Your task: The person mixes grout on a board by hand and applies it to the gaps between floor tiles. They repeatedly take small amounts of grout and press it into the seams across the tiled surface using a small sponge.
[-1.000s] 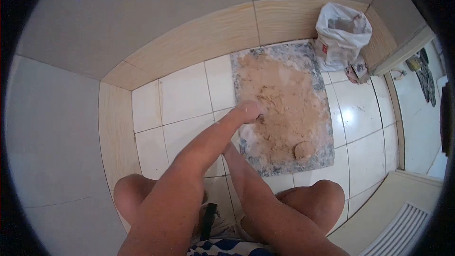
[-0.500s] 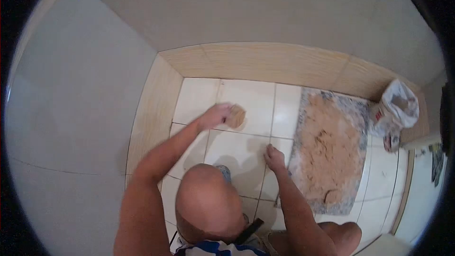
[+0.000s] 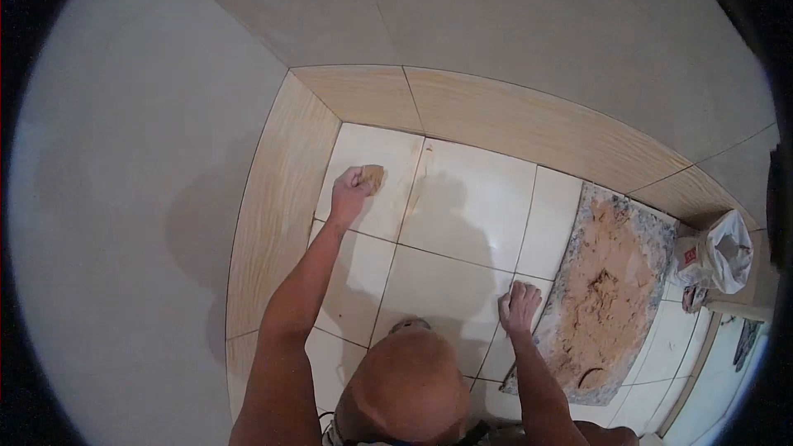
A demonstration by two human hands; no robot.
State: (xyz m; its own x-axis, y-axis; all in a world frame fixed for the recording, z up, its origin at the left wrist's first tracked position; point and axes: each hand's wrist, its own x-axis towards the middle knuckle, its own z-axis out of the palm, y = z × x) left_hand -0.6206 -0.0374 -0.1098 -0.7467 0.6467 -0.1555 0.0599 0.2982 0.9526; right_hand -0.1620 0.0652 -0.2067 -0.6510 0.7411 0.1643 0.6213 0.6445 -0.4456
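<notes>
- White floor tiles (image 3: pixel 450 277) run under me to a corner, where grey walls (image 3: pixel 537 33) come down to a pale wood-patterned band (image 3: pixel 529 111) along two sides.
- My left hand (image 3: pixel 349 196) is out near that corner, with tile between it and the band on both sides.
- From there a broad stretch of tile reaches across to the slab (image 3: pixel 548 326), giving me room to move sideways; my bent knee (image 3: pixel 413 384) takes up the near middle.
- The slab's far edge lies close to the band, and the white bag (image 3: pixel 728 253) stands just beyond its far right corner.
- I count two hands, one slab, one bag and one brown lump (image 3: pixel 373 177).
- The lump is in my left hand, gripped between thumb and fingers; it looks rounded and rough, and I can't tell whether it touches the tile.
- My right hand (image 3: pixel 520 307) is down by the slab's left edge, fingers curled; I can't tell if anything is under them.
- The slab is mottled grey, roughly rectangular, covered in uneven brown material (image 3: pixel 607 281), crumbly in the middle, with a curved dark mark near the close end.
- The bag is crinkled, its mouth open.
</notes>
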